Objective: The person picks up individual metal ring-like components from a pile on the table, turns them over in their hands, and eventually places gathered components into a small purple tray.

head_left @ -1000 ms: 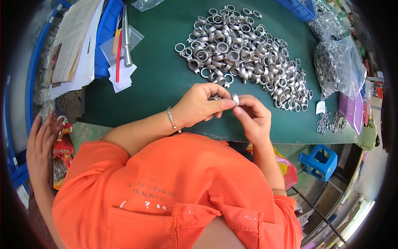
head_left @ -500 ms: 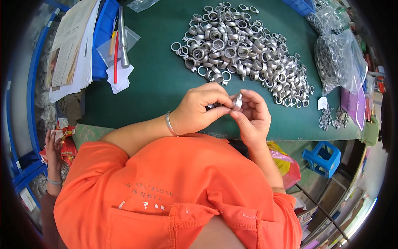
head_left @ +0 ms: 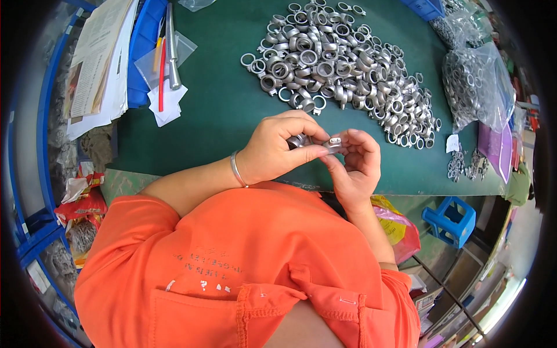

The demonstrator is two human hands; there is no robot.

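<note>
Between my two hands, close to the table's near edge, is a silver metal ring [head_left: 331, 146]. Its small raised block, which seems to have two openings, faces up. My left hand [head_left: 278, 144] is closed, thumb and forefinger pinching the ring's left side. More grey metal rings [head_left: 297, 141] show tucked inside that hand's curled fingers; how many is hidden. The fingers and thumb of my right hand [head_left: 358, 165] close on the ring's other side. Just beyond both hands lies a big heap of similar rings [head_left: 342, 64] on the green tabletop [head_left: 197, 127].
Papers [head_left: 98, 64] and a blue bin [head_left: 142, 58] stand at left, beside a red pen [head_left: 162, 81] and a metal rod [head_left: 172, 52]. Clear bags of metal parts [head_left: 473, 87] line the right side. A blue stool [head_left: 451, 221] is on the floor at right.
The ring has been turned in my fingers, bringing its raised block upward. Another person's hand at the far left has left the view.
</note>
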